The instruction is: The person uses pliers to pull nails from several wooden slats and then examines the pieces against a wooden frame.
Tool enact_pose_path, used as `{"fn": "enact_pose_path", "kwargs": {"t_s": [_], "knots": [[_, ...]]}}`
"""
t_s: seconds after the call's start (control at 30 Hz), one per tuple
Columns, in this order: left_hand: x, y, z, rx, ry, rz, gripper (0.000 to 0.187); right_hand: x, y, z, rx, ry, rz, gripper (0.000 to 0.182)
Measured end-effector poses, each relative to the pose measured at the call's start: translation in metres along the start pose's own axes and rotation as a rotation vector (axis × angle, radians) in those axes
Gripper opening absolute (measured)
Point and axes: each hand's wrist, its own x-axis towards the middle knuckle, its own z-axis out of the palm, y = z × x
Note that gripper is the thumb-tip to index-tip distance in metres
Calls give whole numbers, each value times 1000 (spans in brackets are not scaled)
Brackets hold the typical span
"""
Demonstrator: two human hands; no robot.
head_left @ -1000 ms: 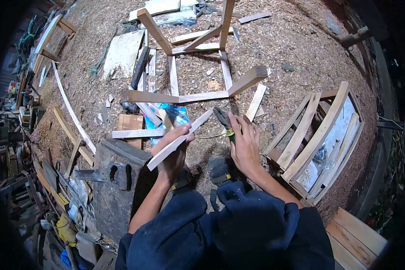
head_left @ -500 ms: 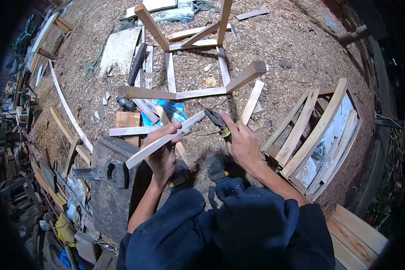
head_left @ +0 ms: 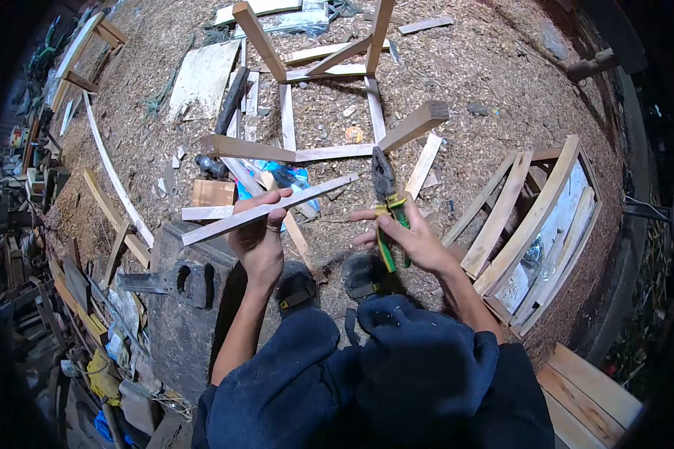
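Note:
My left hand [head_left: 258, 236] is closed around a thin, pale wooden strip [head_left: 299, 197], which slants up to the right across my view. In my right hand [head_left: 416, 239] is a pair of pliers [head_left: 384, 179] with green and yellow handles, its dark jaws pointing up and away from me. A small gap separates the pliers from the right end of the strip. Beyond both hands a wooden stool frame [head_left: 337, 153] lies with its legs sticking up.
A wooden block [head_left: 195, 322] with a metal tool on it stands to my left. At right lies a slatted wooden frame [head_left: 528, 224]. A hammer [head_left: 232, 105], a white panel [head_left: 202, 82] and loose wood lie among wood shavings. Boards [head_left: 588, 393] rest at lower right.
The pliers have come away from the strip's end and turned upright in my right hand, showing their handles. The strip has shifted left and tilts less steeply.

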Motion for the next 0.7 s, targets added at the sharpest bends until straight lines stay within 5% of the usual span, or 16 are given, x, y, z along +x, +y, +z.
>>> {"fn": "enact_pose_path", "kwargs": {"t_s": [0.27,0.7], "knots": [[7,6,-6,3,-95,-13,22,-1,-9,13,239,-282,188,72],[9,9,-15,-102,-185,-29,24,-10,-5,12,422,-407,183,85]]}}
